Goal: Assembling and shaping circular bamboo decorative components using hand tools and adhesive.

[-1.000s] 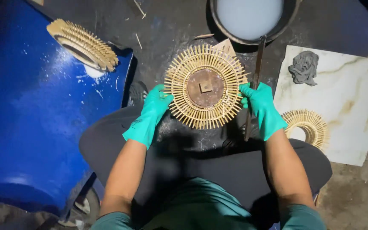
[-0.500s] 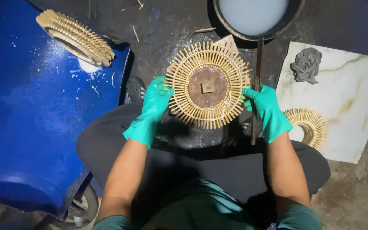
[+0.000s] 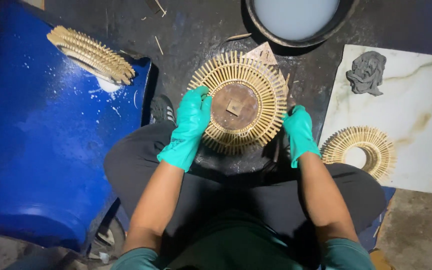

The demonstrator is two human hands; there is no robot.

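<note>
A round ring of pale bamboo sticks (image 3: 241, 102) with a brown disc and a small square block at its middle lies on the dark floor in front of my knees. My left hand (image 3: 188, 127), in a teal glove, grips its left rim. On the opposite rim, my right hand (image 3: 300, 134), also gloved, holds the lower right edge. Both hands have their fingers closed on the sticks.
A blue drum (image 3: 41, 135) lies at my left with another stick ring (image 3: 91, 54) on it. A dark basin of whitish liquid (image 3: 296, 17) stands at the top. A marble-like tile (image 3: 416, 115) at the right carries a grey lump (image 3: 367, 72) and a third stick ring (image 3: 360, 150).
The stick ring has shifted slightly left and down in view as my head moved; my hands keep their hold on its two sides, the left hand sliding a little higher on the rim.
</note>
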